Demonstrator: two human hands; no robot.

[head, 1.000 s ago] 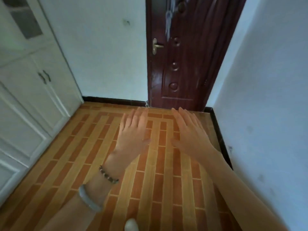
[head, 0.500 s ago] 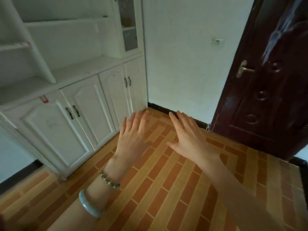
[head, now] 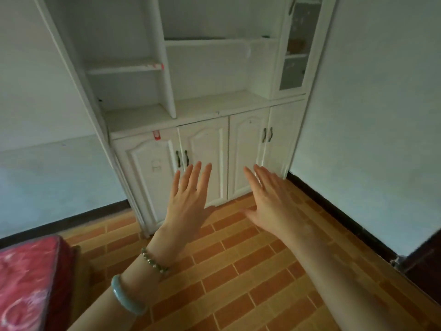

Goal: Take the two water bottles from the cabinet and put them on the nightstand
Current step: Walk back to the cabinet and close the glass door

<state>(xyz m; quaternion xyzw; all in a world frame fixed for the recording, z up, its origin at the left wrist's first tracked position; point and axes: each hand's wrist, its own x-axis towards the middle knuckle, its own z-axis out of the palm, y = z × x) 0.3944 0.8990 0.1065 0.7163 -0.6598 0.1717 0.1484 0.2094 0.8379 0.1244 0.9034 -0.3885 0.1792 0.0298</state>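
Task had barely begun. The person stood facing the white cabinet (head: 205, 111), both hands held out flat in front, palms down, nothing in either. Left hand (head: 188, 204) had fingers spread and loose, w/ a bead bracelet (head: 155, 261) and a pale green bangle (head: 126, 297) on that wrist; right hand (head: 272, 204) was likewise flat and empty. Neither touched the cabinet; both hung in front of the lower doors (head: 202, 158), which were all closed. No water bottles showed anywhere: open shelves looked bare, so the bottles were prob. behind the lower doors or the narrow glass door (head: 296, 46) at top right, contents too dim to tell. Nightstand wasn't clearly in view; a red-covered piece (head: 26, 280) sat at lower left, maybe a bed. Left to do: open a door, grab both bottles, carry, set down.
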